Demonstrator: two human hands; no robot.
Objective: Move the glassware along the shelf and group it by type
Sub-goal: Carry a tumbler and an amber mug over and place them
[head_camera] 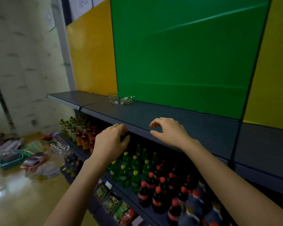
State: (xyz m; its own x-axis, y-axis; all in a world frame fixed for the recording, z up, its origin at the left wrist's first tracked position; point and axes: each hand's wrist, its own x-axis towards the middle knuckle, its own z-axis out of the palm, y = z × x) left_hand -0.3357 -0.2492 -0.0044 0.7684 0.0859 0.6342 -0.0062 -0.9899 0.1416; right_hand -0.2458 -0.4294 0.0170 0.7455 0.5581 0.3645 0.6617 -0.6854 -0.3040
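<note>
Two clear glass pieces stand at the back of the dark grey shelf (178,121), against the coloured back panel: an upright tumbler (113,99) and, just right of it, a small glass jug (127,100) that looks tipped on its side. My left hand (110,141) hovers at the shelf's front edge with curled fingers and holds nothing. My right hand (169,132) floats over the front of the shelf, fingers spread and bent, also holding nothing. Both hands are well short of the glassware.
Below the shelf stand rows of green bottles (134,168), red-capped cola bottles (157,190) and orange drink bottles (82,136). Snack packets (119,207) fill a lower shelf. Baskets and packaged goods (23,159) lie on the floor at left. A dark upright post (235,144) divides the shelf at right.
</note>
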